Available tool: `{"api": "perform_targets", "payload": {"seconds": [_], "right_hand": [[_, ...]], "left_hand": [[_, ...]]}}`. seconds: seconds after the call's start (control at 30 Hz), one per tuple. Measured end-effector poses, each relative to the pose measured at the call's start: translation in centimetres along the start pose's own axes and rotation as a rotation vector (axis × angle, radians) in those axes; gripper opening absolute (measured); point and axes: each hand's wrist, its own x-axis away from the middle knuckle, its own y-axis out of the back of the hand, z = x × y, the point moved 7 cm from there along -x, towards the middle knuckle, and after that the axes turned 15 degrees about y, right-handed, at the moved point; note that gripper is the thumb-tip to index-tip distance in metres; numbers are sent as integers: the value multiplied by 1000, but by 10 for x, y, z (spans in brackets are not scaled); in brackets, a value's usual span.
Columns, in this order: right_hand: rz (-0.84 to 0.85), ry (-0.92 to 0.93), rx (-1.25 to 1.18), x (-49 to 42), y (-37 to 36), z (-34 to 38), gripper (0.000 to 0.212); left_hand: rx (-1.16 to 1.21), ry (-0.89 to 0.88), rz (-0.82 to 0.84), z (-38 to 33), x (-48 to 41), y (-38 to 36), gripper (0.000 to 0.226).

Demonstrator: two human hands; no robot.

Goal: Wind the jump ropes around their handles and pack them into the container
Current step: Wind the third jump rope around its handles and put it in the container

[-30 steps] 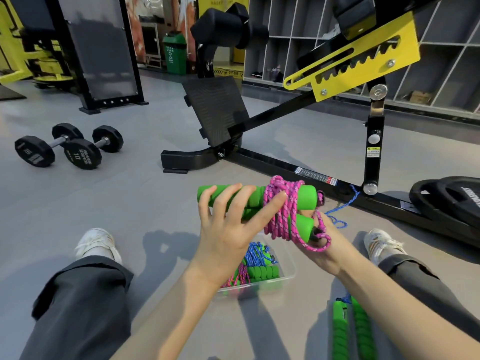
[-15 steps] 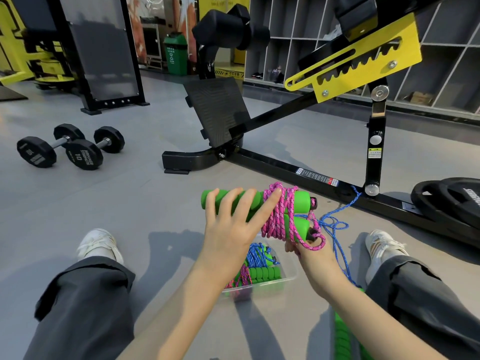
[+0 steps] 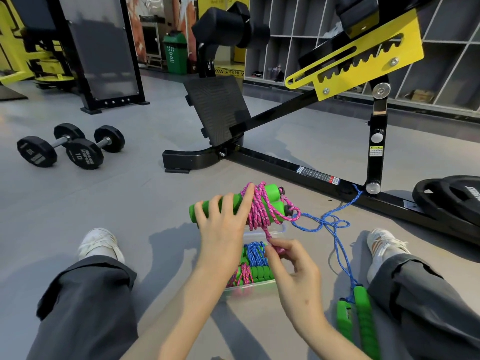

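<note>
Green foam handles lie gripped under the spread fingers of the left hand, and below them the right hand pinches the pink rope between thumb and fingertips.

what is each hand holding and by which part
Left hand grips the green handles of the pink jump rope, on their unwound half; right hand pinches the rope's loose end below the coil.

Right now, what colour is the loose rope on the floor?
The loose rope is blue, clearest in the head view.

Pink rope round green handles — over clear container
</note>
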Motion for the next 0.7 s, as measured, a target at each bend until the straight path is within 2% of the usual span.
{"api": "perform_targets", "payload": {"seconds": [0.27, 0.33, 0.47, 0.57, 0.7], "right_hand": [[145, -24, -71, -9, 10, -1, 14], [243, 100, 36, -14, 12, 4, 6], [352, 585, 424, -33, 20, 26, 23], [245, 771, 688, -50, 25, 39, 23], [67, 736, 751, -65, 26, 45, 20]], "left_hand": [[13, 3, 81, -8, 7, -7, 100], [28, 12, 96, -6, 8, -9, 103], [50, 0, 121, -11, 13, -7, 87], [65, -13, 109, -16, 11, -2, 82], [90, -28, 10, -23, 12, 6, 76]]}}
